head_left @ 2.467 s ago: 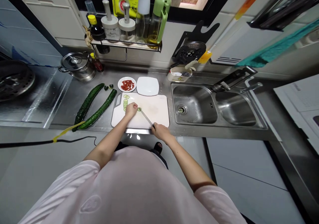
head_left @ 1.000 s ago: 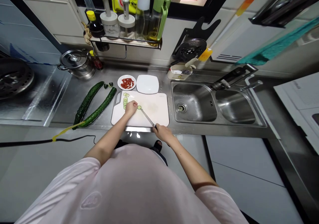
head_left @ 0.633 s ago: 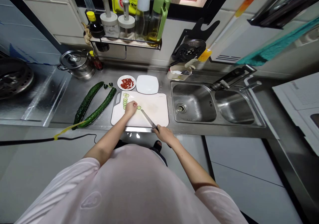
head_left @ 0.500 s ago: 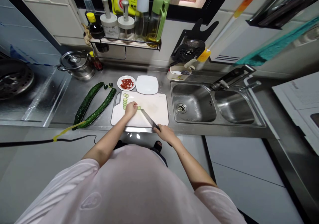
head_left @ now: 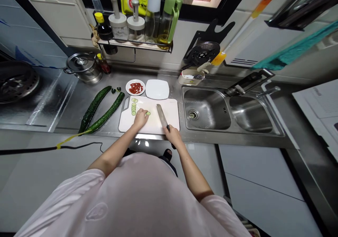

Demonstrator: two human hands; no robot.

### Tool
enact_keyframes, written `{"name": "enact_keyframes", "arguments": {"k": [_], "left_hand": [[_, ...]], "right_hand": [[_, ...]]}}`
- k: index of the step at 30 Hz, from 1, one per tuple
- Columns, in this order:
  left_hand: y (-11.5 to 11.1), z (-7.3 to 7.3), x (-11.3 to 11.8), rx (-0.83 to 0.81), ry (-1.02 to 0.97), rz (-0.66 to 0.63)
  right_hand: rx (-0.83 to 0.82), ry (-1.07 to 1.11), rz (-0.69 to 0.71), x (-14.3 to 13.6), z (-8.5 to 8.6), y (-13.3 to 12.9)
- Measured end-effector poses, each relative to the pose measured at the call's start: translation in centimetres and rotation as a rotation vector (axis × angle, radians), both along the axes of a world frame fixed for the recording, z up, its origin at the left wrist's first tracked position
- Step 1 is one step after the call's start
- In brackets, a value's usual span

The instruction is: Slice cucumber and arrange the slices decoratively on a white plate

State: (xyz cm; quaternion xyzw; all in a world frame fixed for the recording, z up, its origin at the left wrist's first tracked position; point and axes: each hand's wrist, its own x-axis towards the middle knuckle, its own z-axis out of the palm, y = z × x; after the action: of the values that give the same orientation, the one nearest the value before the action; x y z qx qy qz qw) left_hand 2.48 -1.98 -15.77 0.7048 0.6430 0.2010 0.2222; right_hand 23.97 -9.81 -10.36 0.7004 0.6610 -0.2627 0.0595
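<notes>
Knife (head_left: 162,115), shifted since the earlier frames: blade swung off the cucumber round, now over the cutting board's (head_left: 173,112) right half, tip towards its far edge; contact with the board cannot be told.

Right hand (head_left: 173,135): at the board's near edge, fingers wrapped firmly round the handle.

Left hand (head_left: 141,118): left of the board's middle, fingers bent and gathered, tips at the cucumber round (head_left: 148,113); grip, and whether the round is loose or the face of a longer piece, cannot be told.

Row of slices (head_left: 133,107): overlapping, along the board's left side.

Long cucumbers (head_left: 108,113), two: left of the board, on the counter (head_left: 71,110).

Dish of red pieces (head_left: 136,88) and square white dish (head_left: 157,89): just beyond the board's far edge.

Handling note, by judgement: fingertips best tucked behind the knuckles, the round steadied flat, and the blade kept clear until the fingers are set.
</notes>
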Motion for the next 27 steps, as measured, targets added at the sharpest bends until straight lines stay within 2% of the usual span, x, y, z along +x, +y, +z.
{"name": "enact_keyframes", "arguments": {"k": [9, 15, 22, 27], "left_hand": [[-0.2, -0.4, 0.2, 0.028, 0.027, 0.018], [0.3, -0.1, 0.5, 0.001, 0.037, 0.058], [0.3, 0.4, 0.6, -0.007, -0.055, 0.11], [-0.1, 0.6, -0.1, -0.094, -0.173, 0.17]], "right_hand": [[0.003, 0.027, -0.067, -0.5, -0.4, 1.0], [-0.009, 0.014, -0.067, -0.7, -0.4, 1.4], [-0.022, 0.006, -0.063, -0.9, -0.7, 1.6], [-0.009, 0.01, -0.055, -0.9, -1.0, 1.6]]}}
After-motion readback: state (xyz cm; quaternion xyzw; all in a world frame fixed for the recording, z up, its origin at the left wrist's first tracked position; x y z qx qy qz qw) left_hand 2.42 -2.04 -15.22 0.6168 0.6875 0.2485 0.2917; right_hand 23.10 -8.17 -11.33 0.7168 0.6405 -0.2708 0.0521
